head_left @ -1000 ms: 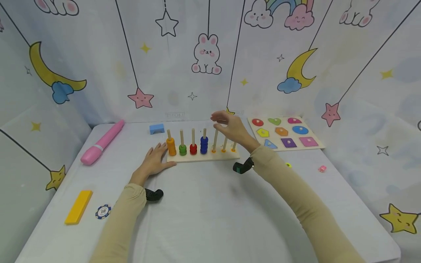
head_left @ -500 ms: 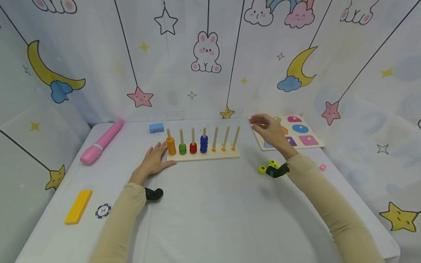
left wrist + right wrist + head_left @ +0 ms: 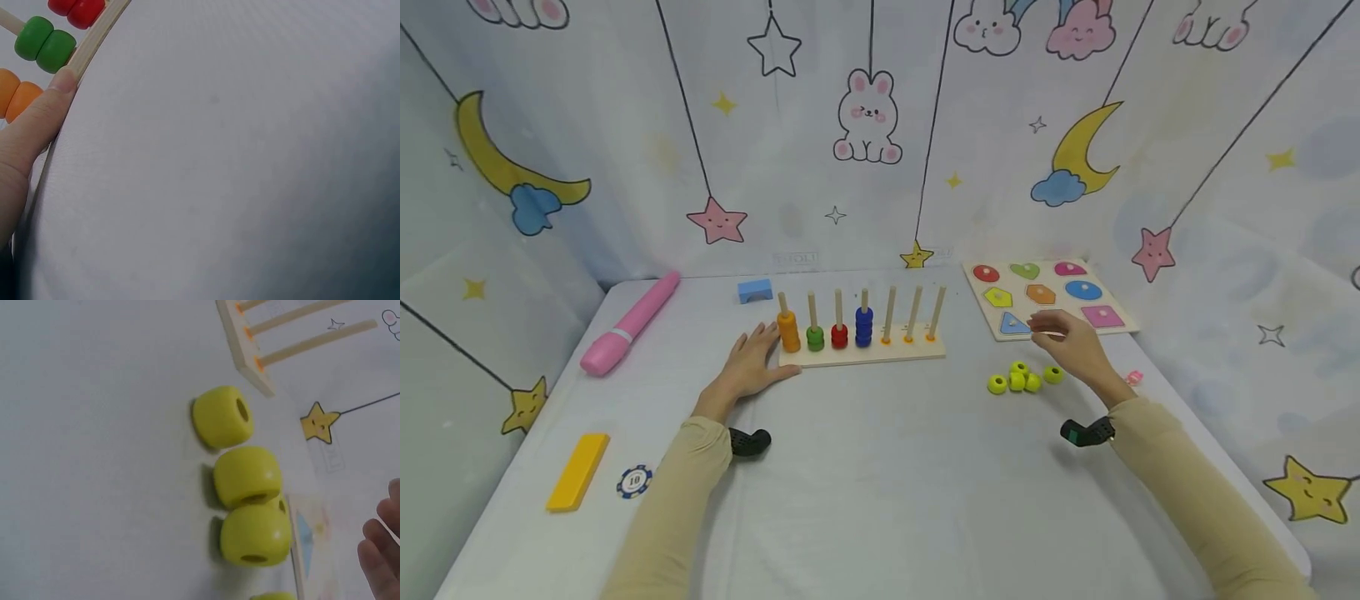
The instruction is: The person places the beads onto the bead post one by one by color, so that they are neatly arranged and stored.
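Observation:
A wooden bead stacker [image 3: 868, 358] with several pegs stands near the back of the table. Orange beads [image 3: 788, 332], green beads [image 3: 815, 338], red beads [image 3: 839, 336] and blue beads [image 3: 863, 327] fill its left pegs; the three right pegs are bare. My left hand [image 3: 745, 371] rests at the stacker's left end, and in the left wrist view the thumb [image 3: 40, 119] lies against the base's front edge. To the right, my right hand [image 3: 1075, 346] hovers beside several loose yellow-green beads [image 3: 1017, 381], fingers loosely bent and nothing visible in them. The right wrist view shows those beads [image 3: 253, 534] closer.
A shape puzzle board [image 3: 1037, 318] lies at the back right, with a small pink piece [image 3: 1134, 377] near it. Leftward are a pink bat-like object [image 3: 631, 325], a blue block [image 3: 755, 290], a yellow block [image 3: 578, 472] and a poker chip [image 3: 634, 481].
My right hand has moved from above the stacker's right pegs, rightward and toward me, to the loose yellow-green beads, uncovering them. The left hand has stayed put.

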The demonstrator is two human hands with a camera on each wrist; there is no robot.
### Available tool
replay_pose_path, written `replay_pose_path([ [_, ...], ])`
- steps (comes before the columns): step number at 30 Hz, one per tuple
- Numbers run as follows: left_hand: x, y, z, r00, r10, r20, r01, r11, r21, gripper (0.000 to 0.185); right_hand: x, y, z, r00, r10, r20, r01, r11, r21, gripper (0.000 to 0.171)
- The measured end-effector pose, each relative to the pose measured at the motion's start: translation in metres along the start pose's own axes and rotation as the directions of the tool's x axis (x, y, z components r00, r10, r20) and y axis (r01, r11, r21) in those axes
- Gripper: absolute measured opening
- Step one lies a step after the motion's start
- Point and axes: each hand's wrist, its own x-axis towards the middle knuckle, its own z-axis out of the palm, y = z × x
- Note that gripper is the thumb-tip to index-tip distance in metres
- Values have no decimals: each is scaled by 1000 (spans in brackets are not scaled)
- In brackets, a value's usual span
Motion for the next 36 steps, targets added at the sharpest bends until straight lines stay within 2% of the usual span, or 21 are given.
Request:
replay_pose_path([
  [7,0,-1,1,1000,7,-8,-7,1000,-5,91,-32,25,-4,995,88,46,-85,994,-66,37],
  [15,-1,-2,4,1000,3,8,-3,1000,-2,91,-59,39,-5,986,110,121,-96,988,-117,45],
  [21,0,-4,3,1000,9,-13,-9,1000,-1,91,-59,40,-2,986,122,116,-104,983,-150,41],
  [27,0,-3,2,1000,2,-1,-2,1000,4,92,-58,43,0,990,94,101,-76,982,-170,37],
  [36,1,-2,1,1000,2,-6,-2,1000,3,92,-57,46,1,993,94,73,-79,980,-185,35],
])
